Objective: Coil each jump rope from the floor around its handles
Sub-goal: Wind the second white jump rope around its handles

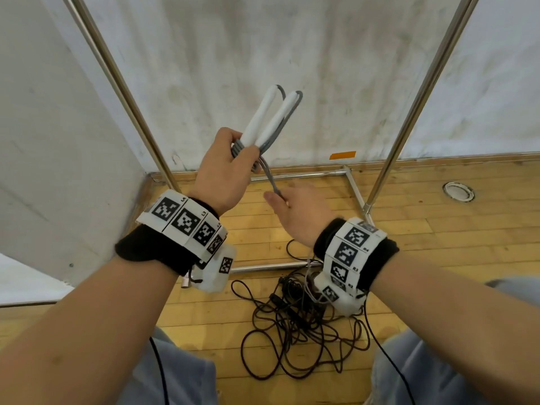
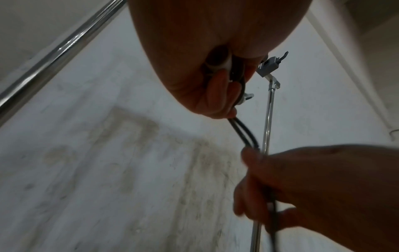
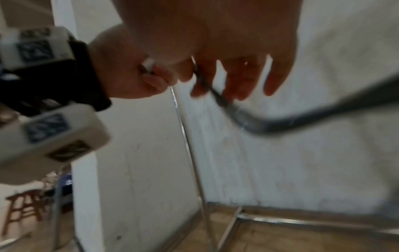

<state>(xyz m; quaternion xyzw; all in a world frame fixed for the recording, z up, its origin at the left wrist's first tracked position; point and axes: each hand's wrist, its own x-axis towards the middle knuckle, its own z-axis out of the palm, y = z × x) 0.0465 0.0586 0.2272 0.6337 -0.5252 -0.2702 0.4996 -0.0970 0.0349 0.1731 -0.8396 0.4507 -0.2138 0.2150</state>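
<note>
Behind both raised hands stands one stained white wall (image 1: pixel 263 48), crossed by two slanting metal poles (image 1: pixel 122 80) of a frame. Below lies the wooden floor (image 1: pixel 423 229), where only the head view shows one tangled black cable (image 1: pixel 292 331). One jump rope is in play: its two white handles (image 1: pixel 263 118) point up, side by side, held by the left hand (image 1: pixel 222 173), whose fingers curl round their lower ends and several grey turns wound there. The grey rope (image 1: pixel 270 178) runs down as a doubled strand to the right hand (image 1: pixel 301 211), pinched in its fingers. Seen from the left wrist, both strands (image 2: pixel 308 133) show clearly; the blurred right wrist view alone shows the rope's loose length (image 3: pixel 302 121) sweeping away rightward.
</note>
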